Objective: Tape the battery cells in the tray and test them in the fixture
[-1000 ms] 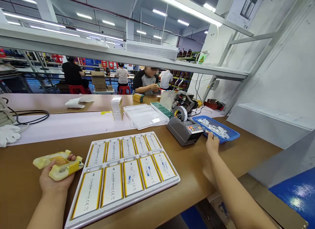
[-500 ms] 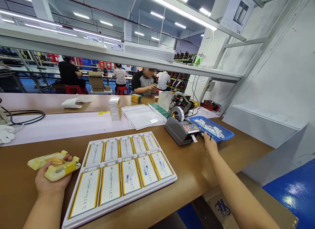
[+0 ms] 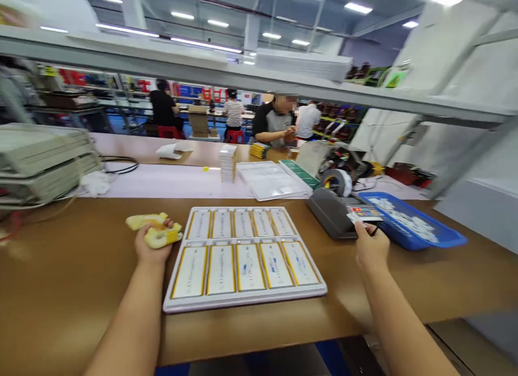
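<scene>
My left hand (image 3: pixel 154 246) is wrapped round a pale yellow fixture (image 3: pixel 159 233), just left of the white tray. That tray (image 3: pixel 243 301) holds two rows of flat white cells with yellow edges (image 3: pixel 220 271); a few in the front row carry blue print. At the right, my right hand (image 3: pixel 370 246) pinches a small white strip (image 3: pixel 355 218) at the front of the grey tape dispenser (image 3: pixel 332 214). A thin dark tool lies between its fingers. A roll of tape (image 3: pixel 342 183) sits on top of the dispenser.
A blue basket (image 3: pixel 449 240) of small white pieces is right of the dispenser. Behind the tray are a stack of white cells (image 3: pixel 227 164) and clear trays (image 3: pixel 271 182). Grey equipment (image 3: pixel 40 160) stands at left. A person (image 3: pixel 275 122) sits across the bench beneath the shelf.
The camera view has turned left. My right hand has moved from beside the blue basket to the dispenser's front and now pinches the white strip. My left hand still holds the fixture.
</scene>
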`<state>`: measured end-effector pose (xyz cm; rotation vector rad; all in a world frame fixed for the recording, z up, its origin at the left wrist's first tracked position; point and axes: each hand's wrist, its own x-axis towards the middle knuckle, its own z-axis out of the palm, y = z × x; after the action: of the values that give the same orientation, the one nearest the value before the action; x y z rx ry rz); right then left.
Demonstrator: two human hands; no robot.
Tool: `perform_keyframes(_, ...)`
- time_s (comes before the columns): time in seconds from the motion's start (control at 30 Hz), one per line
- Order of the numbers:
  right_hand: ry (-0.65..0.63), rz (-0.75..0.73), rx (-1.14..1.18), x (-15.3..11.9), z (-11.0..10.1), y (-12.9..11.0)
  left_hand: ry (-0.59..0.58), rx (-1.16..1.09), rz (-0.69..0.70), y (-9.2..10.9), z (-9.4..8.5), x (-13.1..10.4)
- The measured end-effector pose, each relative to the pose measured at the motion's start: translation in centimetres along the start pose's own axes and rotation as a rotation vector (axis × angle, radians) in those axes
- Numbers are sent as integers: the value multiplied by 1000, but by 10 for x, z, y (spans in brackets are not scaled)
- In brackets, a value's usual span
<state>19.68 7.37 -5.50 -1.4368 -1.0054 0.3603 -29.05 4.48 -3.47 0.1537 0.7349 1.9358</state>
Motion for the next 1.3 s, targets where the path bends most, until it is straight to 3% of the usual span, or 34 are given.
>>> perform_keyframes(0.03, -93, -84, -52, -16, 15, -15, -19, -6, -4, -1, -1, 0)
perform_keyframes(0.13, -873, -427, -215, -76, 67, -72, 53, -4, 3, -3, -4, 0)
perform_keyframes(0.17, -1062, -502, -240, -97, 84, -92, 74, -6, 9, -3, -6, 0)
perform_keyframes(0.23, -1279, -595, -320, -132, 115, -124, 86, -14, 17, -2, -9, -1)
perform_keyframes(0.33, -1420, -675, -581, -159, 147, -146, 50, -25, 8, -1, -12, -3)
perform_keyframes(0.4, -1449, -674, -743, -163, 159, -145, 16, -27, -5, -2, -13, -2)
perform_keyframes(0.5, -1390, -592, -837, -159, 168, -133, 30, -24, -8, -4, -12, 2)
perform_keyframes(0.7, -1244, -457, -619, -145, 176, -115, 31, -15, -16, -4, -12, 3)
perform_keyframes(0.8, -1182, -462, -463, -132, 159, -110, 61, -17, -13, -3, -12, 1)
perform_keyframes(0.9, -1127, -548, -446, -125, 123, -99, 18, -13, -18, -4, -11, 2)
perform_keyframes(1.03, -1224, -777, -493, -141, 82, -89, 19, 5, -13, -6, -10, 4)
perform_keyframes(1.17, -1271, -897, -519, -158, 73, -95, 28, 28, 5, -5, -7, 1)
perform_keyframes(1.3, -1308, -849, -466, -148, 63, -94, -6, 27, 19, -2, -7, 1)
